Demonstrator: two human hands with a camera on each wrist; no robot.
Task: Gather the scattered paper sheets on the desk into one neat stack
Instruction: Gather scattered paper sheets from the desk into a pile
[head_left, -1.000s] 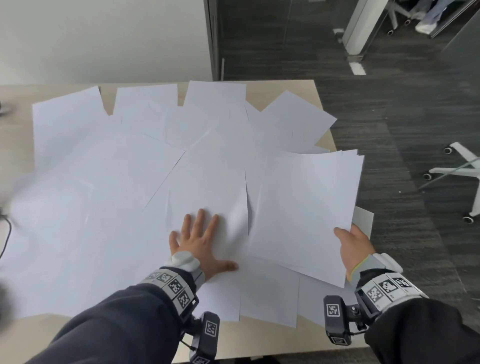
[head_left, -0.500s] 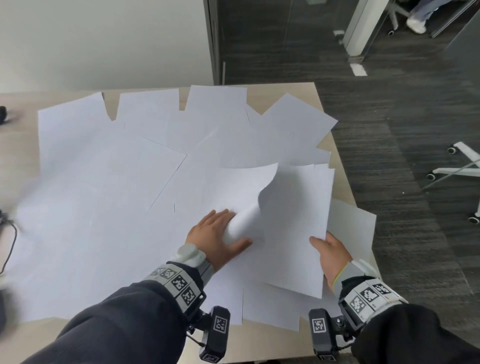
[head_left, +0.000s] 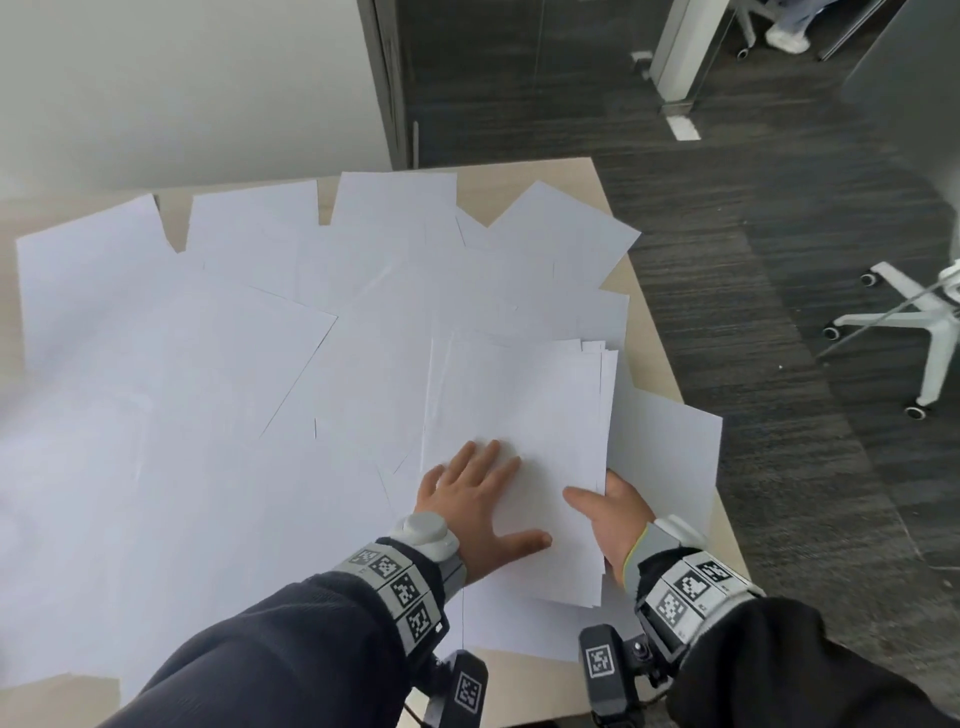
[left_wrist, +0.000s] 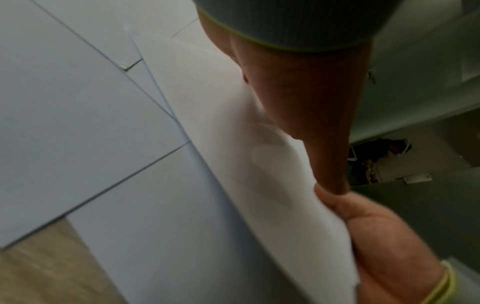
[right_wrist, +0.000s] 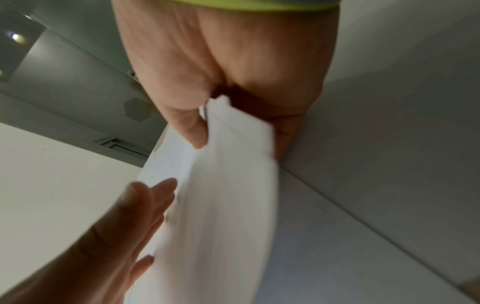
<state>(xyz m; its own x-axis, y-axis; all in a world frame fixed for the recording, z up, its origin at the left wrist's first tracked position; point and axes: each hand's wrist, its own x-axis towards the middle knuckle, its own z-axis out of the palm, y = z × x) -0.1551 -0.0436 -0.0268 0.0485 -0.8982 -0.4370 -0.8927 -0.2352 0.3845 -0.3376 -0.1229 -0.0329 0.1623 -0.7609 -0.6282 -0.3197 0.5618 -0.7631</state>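
Many white paper sheets (head_left: 182, 415) lie scattered and overlapping across the wooden desk (head_left: 524, 189). Near its right side is a small stack of sheets (head_left: 519, 405), its edges slightly fanned. My left hand (head_left: 475, 499) lies flat on the stack's near part with straight, spread fingers. My right hand (head_left: 613, 509) grips the stack's near right edge, thumb on top and fingers underneath. In the right wrist view the right hand (right_wrist: 207, 72) pinches the stack (right_wrist: 221, 205), and the left hand (right_wrist: 116, 236) touches it alongside. The left wrist view shows the left hand (left_wrist: 306, 102) against the stack (left_wrist: 233, 164).
One loose sheet (head_left: 670, 457) hangs over the desk's right edge beside the stack. Beyond that edge is dark carpet with a white chair base (head_left: 914, 322). A pale wall and a dark door frame (head_left: 384, 78) stand behind the desk.
The right hand has brought the stack leftward. The left hand lifted a loose sheet over onto the stack and now lies flat on top.
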